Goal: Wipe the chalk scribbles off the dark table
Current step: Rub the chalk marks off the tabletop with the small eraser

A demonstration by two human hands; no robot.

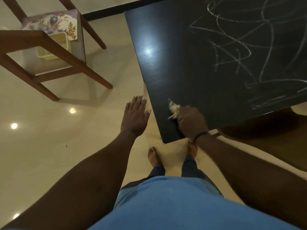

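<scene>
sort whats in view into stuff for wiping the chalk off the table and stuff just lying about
For the job:
dark table
chalk scribbles
pale cloth, gripped in the right hand

Lying about:
wooden chair
floral cushion
yellow tub
left hand, open, off the table

— Far left? A wooden chair [49, 52] with brown legs, standing on glossy cream floor tiles [54, 130].

— On the seat? A floral patterned cloth or cushion [54, 22] at the far edge, and a pale yellow plastic container [54, 45] just beside it, partly hidden behind the chair's back rail.

— On the floor? Round light reflections [14, 126] at the left, a tiny dark speck [66, 146] nearer in.

— Near centre? Two bare feet [153, 156] on the tiles, dark trouser legs [189, 166] above them, a blue shirt [174, 205] filling the near edge.

— Right? A dark brown patch [269, 141], too shadowed to identify.

— Far? A black skirting band [106, 11] along the wall's base.
</scene>
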